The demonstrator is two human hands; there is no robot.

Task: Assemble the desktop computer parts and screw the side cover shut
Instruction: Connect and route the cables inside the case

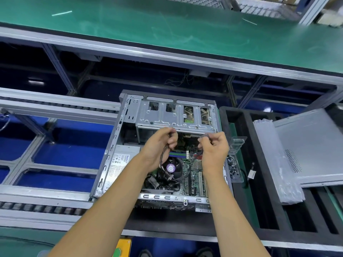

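Observation:
An open grey desktop case (111,154) lies on its side at the centre, showing the motherboard (193,173), a fan with a purple hub (170,167), the power supply (122,160) and the drive cage (172,115). Over the board, my left hand (159,147) grips a bundle of dark cables (164,154) near its top end. My right hand (213,149) pinches another dark cable end (203,136) just below the drive cage. The grey side cover (313,145) lies to the right.
A black foam tray (259,201) stands to the right of the case, with a clear plastic box of screws (232,167) and a plastic-wrapped pack (274,160). Roller conveyor rails (46,206) run on the left. A green bench (167,25) spans the back.

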